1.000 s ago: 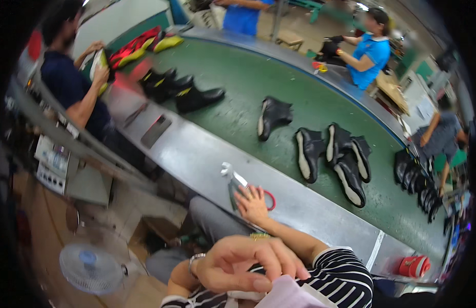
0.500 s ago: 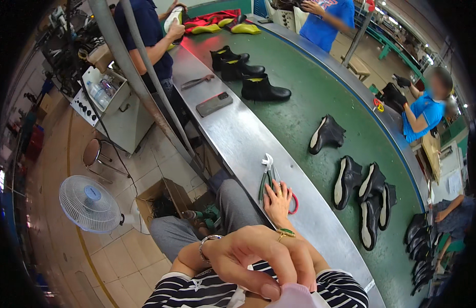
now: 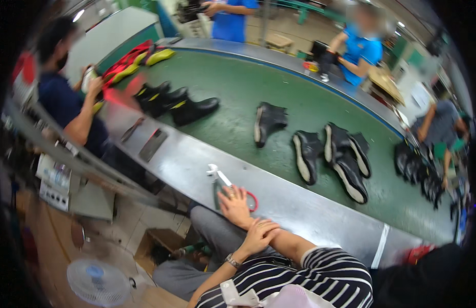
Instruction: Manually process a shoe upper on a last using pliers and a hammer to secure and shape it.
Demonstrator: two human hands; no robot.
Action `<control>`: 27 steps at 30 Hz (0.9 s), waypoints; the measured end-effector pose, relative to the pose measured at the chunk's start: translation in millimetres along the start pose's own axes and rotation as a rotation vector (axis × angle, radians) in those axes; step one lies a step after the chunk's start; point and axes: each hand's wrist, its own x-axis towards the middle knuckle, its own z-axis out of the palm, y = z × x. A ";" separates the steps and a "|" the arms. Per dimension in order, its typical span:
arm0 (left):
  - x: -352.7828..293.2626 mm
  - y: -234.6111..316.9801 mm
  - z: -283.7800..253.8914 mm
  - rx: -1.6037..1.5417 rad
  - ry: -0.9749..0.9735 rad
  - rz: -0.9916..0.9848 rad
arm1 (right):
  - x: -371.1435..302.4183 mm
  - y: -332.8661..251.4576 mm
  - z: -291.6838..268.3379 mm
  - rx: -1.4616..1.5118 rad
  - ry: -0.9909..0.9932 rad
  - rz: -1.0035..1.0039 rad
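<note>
My right hand (image 3: 235, 206) lies with fingers spread on the metal edge of the bench. Its fingers are over or against a pair of scissors with a red handle loop (image 3: 255, 201), partly covered by the hand. Beside them lies a pair of green-handled pliers (image 3: 216, 192) with a silver head. My left hand (image 3: 259, 235), below a metal wristband, rests flat across my right forearm near the wrist, fingers stretched out and holding nothing. Beyond the metal edge stand black shoes with pale soles, one of them a single shoe (image 3: 269, 123).
The green conveyor top (image 3: 230, 123) carries several black ankle boots (image 3: 194, 109) at left. A phone (image 3: 153, 145) lies on the metal strip. Co-workers stand around the bench, one in dark blue (image 3: 68, 102) at left. A fan (image 3: 98, 282) and a cardboard box (image 3: 150, 241) are below.
My left hand has come down from the pale pink cloth near the camera onto my right forearm. My right hand stays by the tools. The view has turned to the right.
</note>
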 end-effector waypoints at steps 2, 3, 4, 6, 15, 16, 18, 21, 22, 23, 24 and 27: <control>0.2 1.8 -0.7 -0.012 0.007 0.010 | 1.5 1.0 1.9 -0.002 0.001 0.001; -0.9 1.1 -4.0 -0.007 0.072 -0.018 | 2.1 -0.9 3.9 0.007 0.009 -0.001; -0.5 -2.6 -3.5 0.022 0.071 0.033 | 2.5 -0.2 3.6 0.015 0.008 0.013; -2.7 -3.6 -2.7 0.022 0.067 0.065 | 1.6 -1.8 2.2 0.006 0.016 0.024; -10.6 -4.5 13.1 0.123 0.154 0.146 | -6.6 -0.4 -3.9 0.001 0.052 0.013; -11.1 -4.2 13.4 0.129 0.162 0.143 | -7.3 -0.2 -4.4 0.002 0.051 0.011; -12.0 -5.8 12.6 0.144 0.191 0.123 | -6.3 -2.8 -3.5 0.018 0.040 -0.011; -12.6 -12.0 10.9 0.185 0.218 0.111 | -3.4 -5.8 -4.3 0.018 -0.004 0.006; -10.7 -8.2 9.8 0.177 0.190 0.137 | -3.7 -3.8 -5.0 0.008 -0.001 0.013; -9.9 -5.9 8.7 0.175 0.173 0.154 | -2.6 -1.8 -3.9 0.005 -0.003 0.007; -9.9 -6.8 9.5 0.197 0.223 0.100 | -0.7 -0.1 -5.0 0.004 -0.015 0.012; -8.3 -6.6 14.6 0.188 0.221 0.122 | 0.7 5.2 -10.0 0.009 -0.007 0.021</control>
